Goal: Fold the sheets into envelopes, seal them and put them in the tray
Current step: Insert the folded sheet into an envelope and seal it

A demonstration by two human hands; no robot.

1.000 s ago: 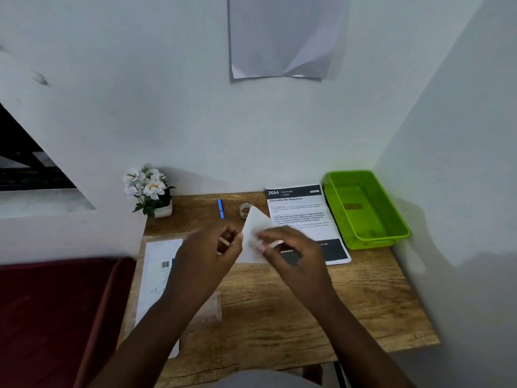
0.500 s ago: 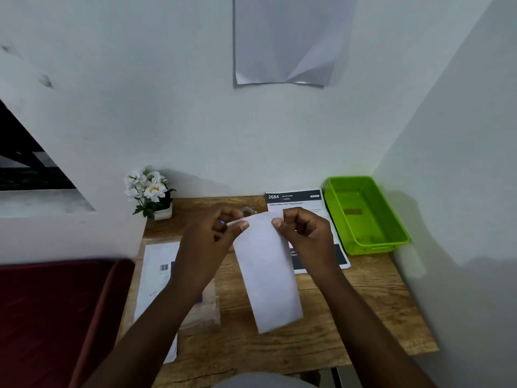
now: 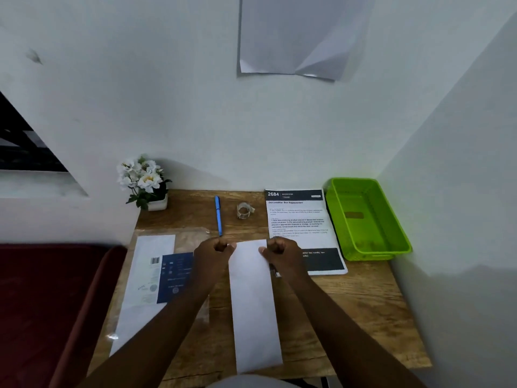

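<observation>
Long white sheet (image 3: 254,303) lies lengthwise at centre of the wooden counter (image 3: 349,309). Left hand (image 3: 214,254) pinches its far left corner with curled fingers; right hand (image 3: 279,252) pinches the far right corner likewise. Green tray (image 3: 391,219) stands at 2 o'clock from the sheet, well apart. Printed page (image 3: 299,217) lies between sheet and tray. Blue pen (image 3: 218,215) at 11 o'clock.

Both hands, left hand (image 3: 216,252) and right hand (image 3: 281,252), pinch a long white sheet's (image 3: 253,303) far corners over the tabletop (image 3: 349,312).
</observation>
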